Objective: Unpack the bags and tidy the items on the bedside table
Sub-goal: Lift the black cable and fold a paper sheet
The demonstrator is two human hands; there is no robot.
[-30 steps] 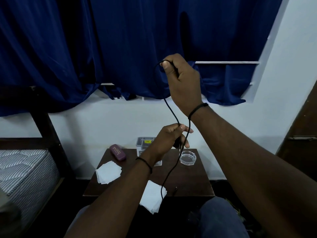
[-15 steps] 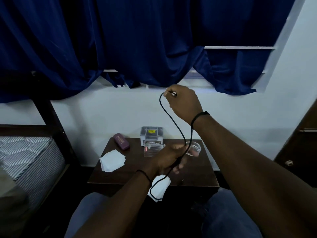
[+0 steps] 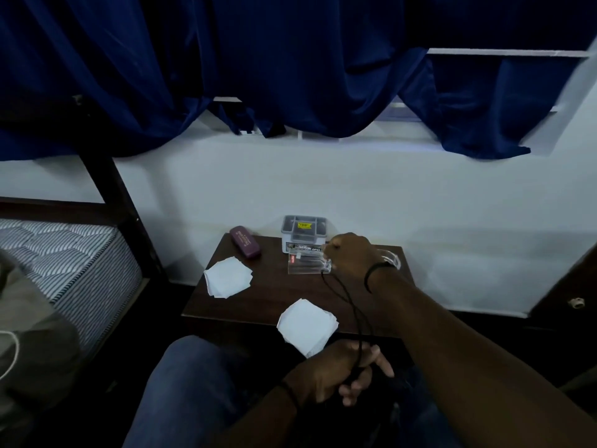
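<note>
A thin black cable (image 3: 350,305) runs between my two hands. My right hand (image 3: 350,257) holds its far end low over the dark wooden bedside table (image 3: 258,299), right beside a clear plastic case (image 3: 307,265). My left hand (image 3: 336,370) grips the near part of the cable below the table's front edge, above my lap. A grey compartment organiser (image 3: 303,229) stands at the back of the table. A clear glass dish (image 3: 392,258) is mostly hidden behind my right wrist.
A maroon case (image 3: 245,242) lies at the table's back left. Two white folded bags lie on the table: one at the left (image 3: 227,278), one (image 3: 307,324) overhanging the front edge. A striped mattress (image 3: 64,253) and dark bed frame stand left. Blue curtains hang above.
My right hand has dropped from curtain height down to the table by the clear case. My left hand has pulled back toward my lap with the cable.
</note>
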